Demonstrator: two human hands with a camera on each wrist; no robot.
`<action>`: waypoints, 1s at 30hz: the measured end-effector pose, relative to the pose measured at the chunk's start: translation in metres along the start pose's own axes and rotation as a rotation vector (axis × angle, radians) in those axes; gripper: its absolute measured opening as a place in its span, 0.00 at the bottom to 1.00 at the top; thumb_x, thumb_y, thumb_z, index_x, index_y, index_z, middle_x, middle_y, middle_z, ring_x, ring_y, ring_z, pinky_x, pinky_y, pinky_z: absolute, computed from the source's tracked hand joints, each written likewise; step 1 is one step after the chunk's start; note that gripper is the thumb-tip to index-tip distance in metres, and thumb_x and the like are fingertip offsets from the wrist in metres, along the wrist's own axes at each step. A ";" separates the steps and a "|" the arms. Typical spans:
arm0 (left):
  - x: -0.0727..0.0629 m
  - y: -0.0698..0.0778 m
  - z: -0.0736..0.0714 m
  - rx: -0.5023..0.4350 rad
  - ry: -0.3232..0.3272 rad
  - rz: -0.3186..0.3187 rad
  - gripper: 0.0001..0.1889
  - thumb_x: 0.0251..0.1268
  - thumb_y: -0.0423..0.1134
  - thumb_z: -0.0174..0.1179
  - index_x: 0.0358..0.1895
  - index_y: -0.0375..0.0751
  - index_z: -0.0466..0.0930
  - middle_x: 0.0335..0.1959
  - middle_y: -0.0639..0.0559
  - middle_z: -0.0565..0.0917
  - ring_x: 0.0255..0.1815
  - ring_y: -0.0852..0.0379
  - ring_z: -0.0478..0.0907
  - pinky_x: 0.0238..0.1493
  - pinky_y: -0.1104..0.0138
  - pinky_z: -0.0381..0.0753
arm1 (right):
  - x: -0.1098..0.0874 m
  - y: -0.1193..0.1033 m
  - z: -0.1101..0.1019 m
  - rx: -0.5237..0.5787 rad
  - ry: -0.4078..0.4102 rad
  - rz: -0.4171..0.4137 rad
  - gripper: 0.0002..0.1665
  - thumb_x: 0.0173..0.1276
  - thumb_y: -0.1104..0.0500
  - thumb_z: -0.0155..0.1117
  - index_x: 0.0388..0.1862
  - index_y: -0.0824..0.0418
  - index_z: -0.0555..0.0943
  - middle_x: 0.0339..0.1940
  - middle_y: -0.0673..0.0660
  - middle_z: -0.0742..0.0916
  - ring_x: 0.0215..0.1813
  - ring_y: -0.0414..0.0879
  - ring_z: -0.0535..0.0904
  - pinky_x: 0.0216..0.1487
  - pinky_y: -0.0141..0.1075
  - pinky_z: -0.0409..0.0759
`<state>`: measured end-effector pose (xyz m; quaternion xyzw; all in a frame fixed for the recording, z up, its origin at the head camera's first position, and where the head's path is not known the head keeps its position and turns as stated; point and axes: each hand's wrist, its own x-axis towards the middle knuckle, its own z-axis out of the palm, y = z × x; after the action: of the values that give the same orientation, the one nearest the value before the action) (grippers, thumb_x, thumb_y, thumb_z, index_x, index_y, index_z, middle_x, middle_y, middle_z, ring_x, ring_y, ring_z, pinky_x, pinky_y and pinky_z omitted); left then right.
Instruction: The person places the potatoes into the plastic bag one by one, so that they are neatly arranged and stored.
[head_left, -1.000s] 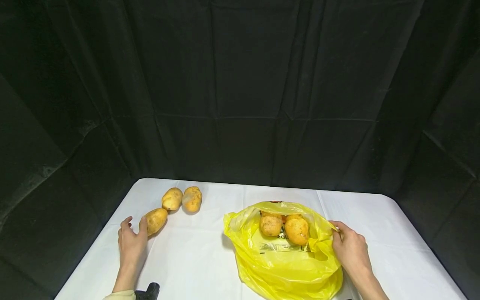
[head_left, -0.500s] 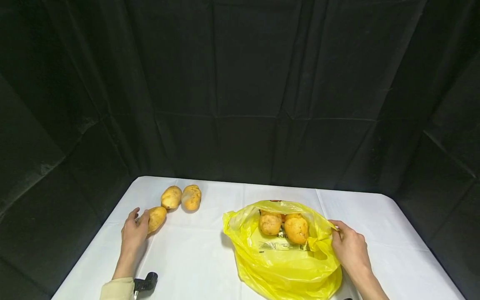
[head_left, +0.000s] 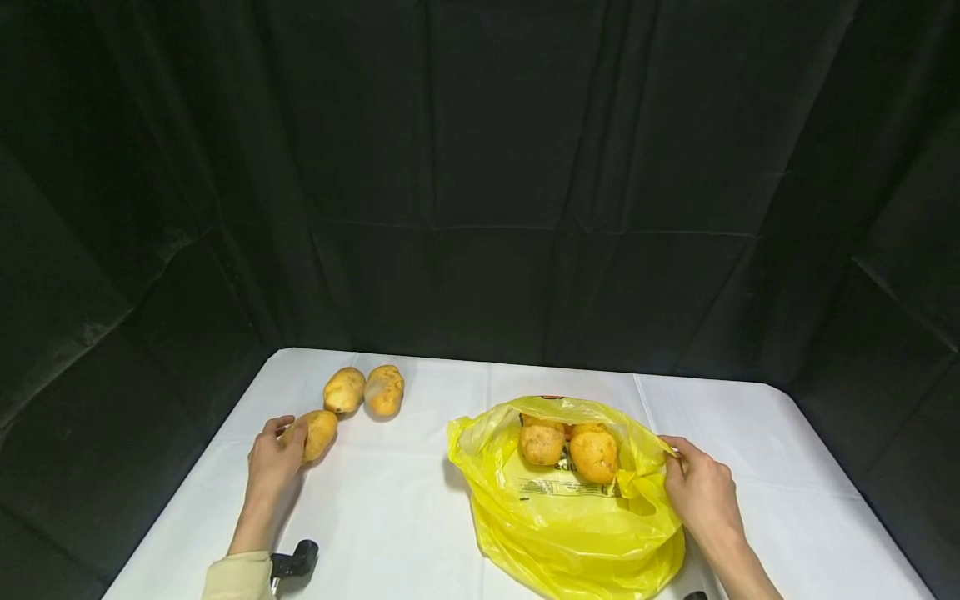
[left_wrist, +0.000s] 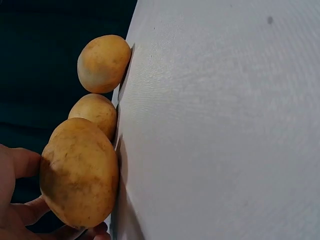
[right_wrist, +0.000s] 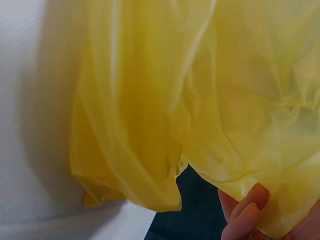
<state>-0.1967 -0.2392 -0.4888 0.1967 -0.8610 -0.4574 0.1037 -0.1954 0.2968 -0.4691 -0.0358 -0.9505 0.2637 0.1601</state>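
On the left of the head view, my left hand (head_left: pixel 272 467) grips a potato (head_left: pixel 321 432) lying on the table. The left wrist view shows the thumb on one side of this potato (left_wrist: pixel 80 172) and the fingers curled round the other. Two more potatoes lie just beyond it, the nearer one (head_left: pixel 344 390) and one to its right (head_left: pixel 385 391). At the right, my right hand (head_left: pixel 703 492) pinches the rim of a yellow plastic bag (head_left: pixel 577 546). Inside its gaping mouth are a potato (head_left: pixel 542 443) and another potato (head_left: pixel 595 455); anything behind them is mostly hidden.
A white cloth (head_left: pixel 390 508) covers the table, whose back corners are rounded. Black curtains (head_left: pixel 480 192) hang behind and at both sides. A black device (head_left: pixel 300 558) is at the left wrist, below a beige sleeve (head_left: pixel 238 577).
My left hand has moved forward and right onto the nearest potato, and its fingers have closed round it. The right hand keeps its hold on the bag's rim.
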 end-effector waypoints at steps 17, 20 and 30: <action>-0.006 0.008 -0.003 0.085 -0.055 -0.041 0.30 0.67 0.50 0.59 0.53 0.25 0.61 0.46 0.28 0.72 0.43 0.39 0.74 0.38 0.54 0.76 | -0.001 -0.001 -0.001 0.005 -0.014 0.036 0.17 0.68 0.68 0.55 0.53 0.68 0.81 0.38 0.69 0.86 0.26 0.50 0.72 0.30 0.45 0.72; -0.007 0.010 -0.004 0.065 -0.081 -0.060 0.33 0.66 0.50 0.60 0.56 0.23 0.58 0.51 0.24 0.71 0.48 0.34 0.74 0.43 0.51 0.76 | -0.001 -0.002 -0.001 0.005 -0.020 0.043 0.16 0.68 0.68 0.55 0.53 0.68 0.81 0.40 0.69 0.86 0.27 0.51 0.74 0.32 0.47 0.74; -0.010 0.013 -0.006 0.124 -0.169 -0.032 0.43 0.65 0.55 0.61 0.68 0.23 0.57 0.56 0.22 0.70 0.56 0.30 0.70 0.52 0.43 0.72 | -0.001 0.000 0.000 0.006 -0.019 0.039 0.17 0.68 0.68 0.54 0.54 0.68 0.81 0.39 0.69 0.86 0.27 0.50 0.73 0.31 0.45 0.73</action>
<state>-0.1891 -0.2328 -0.4745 0.1772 -0.8901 -0.4198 0.0110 -0.1941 0.2962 -0.4692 -0.0514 -0.9504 0.2698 0.1461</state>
